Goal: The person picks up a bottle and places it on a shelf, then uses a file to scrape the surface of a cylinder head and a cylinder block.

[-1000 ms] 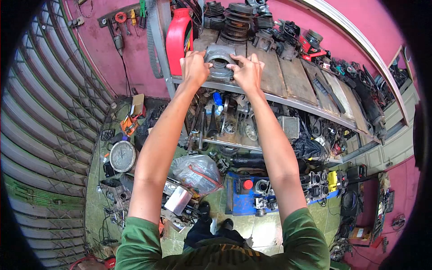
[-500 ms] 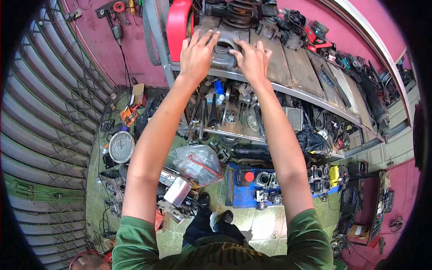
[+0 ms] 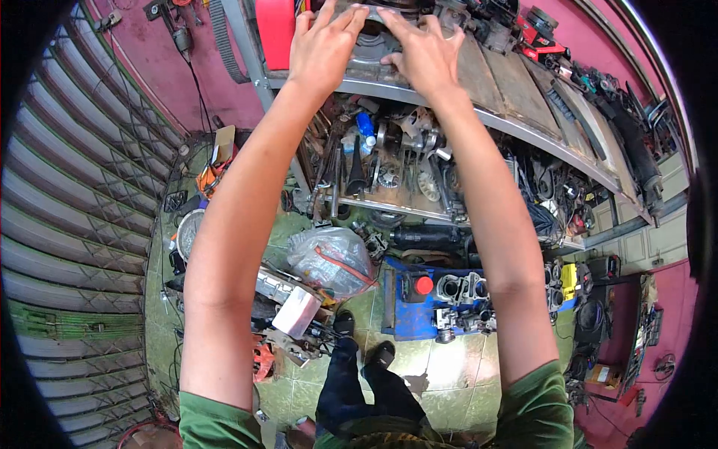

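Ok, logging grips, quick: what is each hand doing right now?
Left hand: open, fingers spread on the grey metal engine cylinder.
Right hand: open, fingers spread on the same part.

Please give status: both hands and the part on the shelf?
Left hand and right hand flat on grey engine part. Part on shelf. Red jug close left.

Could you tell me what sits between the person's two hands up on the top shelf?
In the head view, a grey metal engine part lies between the left hand and right hand, both resting on it.
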